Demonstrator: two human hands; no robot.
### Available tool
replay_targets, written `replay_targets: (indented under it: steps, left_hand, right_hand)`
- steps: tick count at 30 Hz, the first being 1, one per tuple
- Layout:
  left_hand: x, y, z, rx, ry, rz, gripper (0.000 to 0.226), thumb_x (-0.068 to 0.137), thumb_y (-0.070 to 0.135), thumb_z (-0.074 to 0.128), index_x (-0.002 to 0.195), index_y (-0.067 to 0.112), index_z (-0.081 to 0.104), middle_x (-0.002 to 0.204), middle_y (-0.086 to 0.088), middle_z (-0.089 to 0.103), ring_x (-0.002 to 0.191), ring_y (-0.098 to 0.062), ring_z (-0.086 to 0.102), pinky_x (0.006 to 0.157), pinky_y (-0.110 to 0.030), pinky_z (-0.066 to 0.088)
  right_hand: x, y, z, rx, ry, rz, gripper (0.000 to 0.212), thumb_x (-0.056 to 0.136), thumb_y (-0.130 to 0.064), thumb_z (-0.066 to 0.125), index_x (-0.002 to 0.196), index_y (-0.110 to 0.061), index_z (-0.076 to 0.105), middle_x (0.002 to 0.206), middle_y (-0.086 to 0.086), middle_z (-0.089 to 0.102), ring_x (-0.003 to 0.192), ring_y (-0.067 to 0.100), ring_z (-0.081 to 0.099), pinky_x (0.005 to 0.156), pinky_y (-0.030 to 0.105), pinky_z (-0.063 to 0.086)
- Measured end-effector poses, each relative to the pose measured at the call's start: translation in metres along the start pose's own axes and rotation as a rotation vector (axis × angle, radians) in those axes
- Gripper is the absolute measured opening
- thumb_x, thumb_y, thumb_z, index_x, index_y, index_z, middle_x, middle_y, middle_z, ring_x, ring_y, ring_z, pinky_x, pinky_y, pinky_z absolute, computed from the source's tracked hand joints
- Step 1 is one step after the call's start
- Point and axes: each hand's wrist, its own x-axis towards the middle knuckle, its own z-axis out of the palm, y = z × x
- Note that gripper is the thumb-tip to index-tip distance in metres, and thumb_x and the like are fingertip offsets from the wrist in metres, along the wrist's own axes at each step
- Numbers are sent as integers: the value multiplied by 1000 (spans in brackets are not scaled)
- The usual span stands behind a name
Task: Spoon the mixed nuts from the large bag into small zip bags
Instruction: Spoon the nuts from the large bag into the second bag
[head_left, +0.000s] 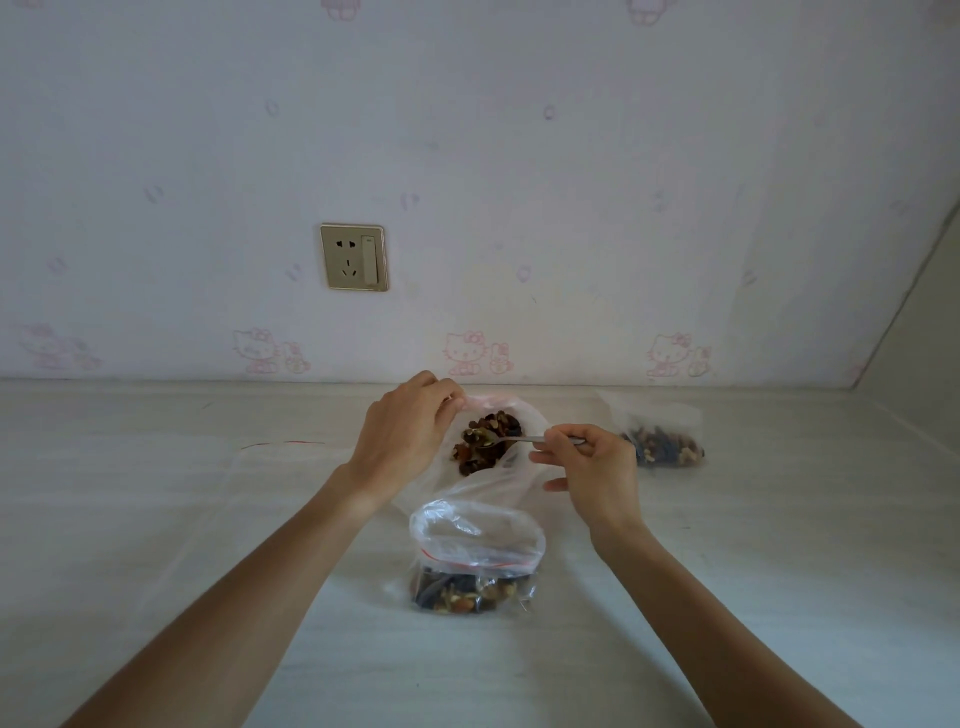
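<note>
Head view: left fingers (449, 402) pinch large bag (511, 480) rim; right fingers (563, 441) grip spoon (511, 439).

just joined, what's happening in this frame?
A person is portioning mixed nuts. The left hand holds the rim of the large bag open, while the right hand holds a spoon with its bowl loaded over the nuts in that bag. An open zip bag stands nearest the person, partly filled. Another filled zip bag lies to the right by the wall, and an empty one lies flat to the left.
</note>
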Motion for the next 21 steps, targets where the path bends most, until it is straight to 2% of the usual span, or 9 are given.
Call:
replay_targets:
  steps: [3,8,10,13,16,19,21]
  left_hand:
    - [-1,2,-5,7,-4,-17,26,107,39,52,122,28,70,113,11,67,98,-11,67,74,-28,50]
    - [-10,8,-24,12,51,29,27,102,33,61,125,23,69,124,7,68,116,-14,60,91,-27,46]
    - [-20,13,-34,-17,100,65,21,100,30,66,119,22,72,116,8,69,112,-13,60,92,-27,47]
    - [-43,22,-48,-90,121,71,8,97,30,69,104,28,72,96,17,65,88,-3,63,77,-26,53]
    - [-64,27,-56,-99,-22,20,11,95,44,66,91,35,70,80,20,65,70,0,63,65,-30,57]
    - [-79,26,-53,-17,-176,-63,28,95,59,61,84,35,70,75,21,67,69,1,64,65,-30,56]
    - [-86,23,-48,-1,-229,-115,31,93,63,63,82,35,72,74,20,68,69,2,64,62,-25,51]
  right_hand:
    - [-2,-9,-8,-2,-24,-21,6,98,-13,69,96,-11,73,79,3,80,81,15,79,54,28,60]
    - [-17,-27,-30,27,-86,-42,4,97,-12,70,96,-11,74,82,7,80,83,20,79,53,29,61]
    - [-26,-33,-40,57,-95,-41,3,96,-11,71,95,-9,73,83,9,80,83,22,79,52,29,61]
    - [-42,-40,-56,86,-127,-23,7,96,-11,70,99,-4,72,85,13,80,84,25,79,51,30,60]
    - [-56,-43,-67,82,-171,15,10,96,-12,70,100,-2,72,87,14,80,84,27,79,52,30,61]
    - [-67,-41,-71,30,-216,42,11,97,-10,68,100,-1,72,86,14,80,84,27,79,53,30,61]
    - [-74,-39,-69,-41,-239,8,8,97,-9,67,97,-2,72,84,11,80,84,26,79,53,29,61]
